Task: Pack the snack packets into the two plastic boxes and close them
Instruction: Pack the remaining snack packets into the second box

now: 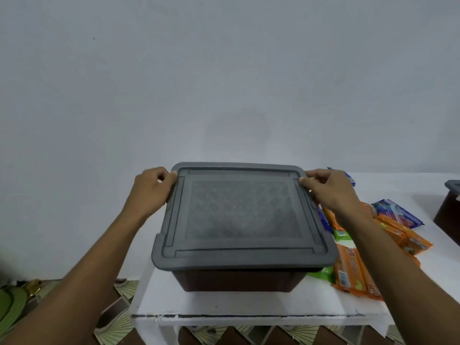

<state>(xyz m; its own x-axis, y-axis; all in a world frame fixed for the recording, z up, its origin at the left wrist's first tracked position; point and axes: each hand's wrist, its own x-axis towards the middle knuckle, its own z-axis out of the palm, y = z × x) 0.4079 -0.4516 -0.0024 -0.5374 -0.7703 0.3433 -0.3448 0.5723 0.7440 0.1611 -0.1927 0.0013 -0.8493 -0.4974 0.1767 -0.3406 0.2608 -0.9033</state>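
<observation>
A dark brown plastic box (pixel 239 280) stands on the white table with a grey lid (pixel 239 212) lying on top of it. My left hand (pixel 151 190) grips the lid's far left edge, thumb on top. My right hand (pixel 331 190) grips the far right edge the same way. Several snack packets lie to the right of the box: orange packets (pixel 353 270), a blue packet (pixel 398 212) and a green packet (pixel 323 273) partly hidden by the box. A second brown box (pixel 448 212) with a grey lid shows at the right edge.
The white table (pixel 224 305) has a chipped front edge and stands against a plain pale wall. A patterned tile floor (pixel 119 319) lies below and to the left. One more blue packet (pixel 348 176) peeks out behind my right hand.
</observation>
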